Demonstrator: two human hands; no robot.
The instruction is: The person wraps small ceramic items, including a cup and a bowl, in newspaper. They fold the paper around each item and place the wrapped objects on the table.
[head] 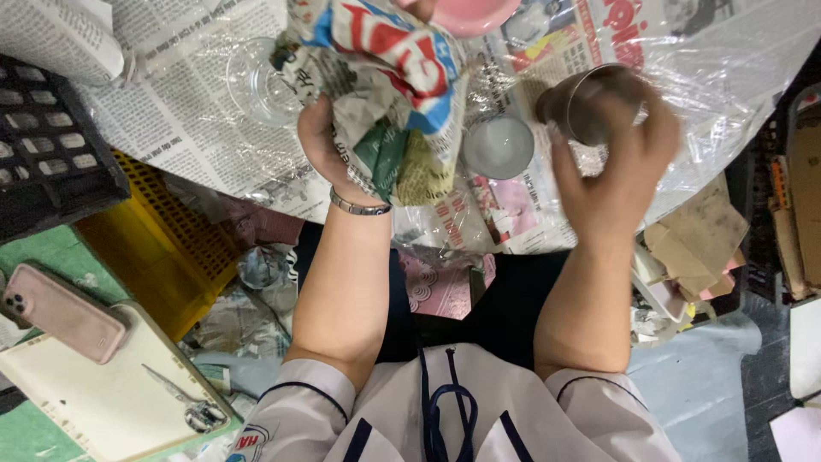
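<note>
We see the left hand closed around a crumpled wad of newspaper — its fingers are buried in the folds, and the paper shows red, white and blue print above, with green and yellowish patches lower down. A metal bracelet circles that wrist. The right hand is blurred but wraps a dark metal cup, fingers curled over its side, the cup tilted with its mouth toward the left. Both are held above the work surface, which is spread with newspaper sheets under a layer of clear plastic film.

Between the two hands a small white cup stands upright on the paper. Just left of the wad a clear glass lies on the sheets, and a pink bowl sits at the top edge.

Further out — to the left — a black plastic crate rests beside a yellow crate. Below them a pink phone and scissors lie on a cream board. Torn cardboard scraps pile up on the right.
</note>
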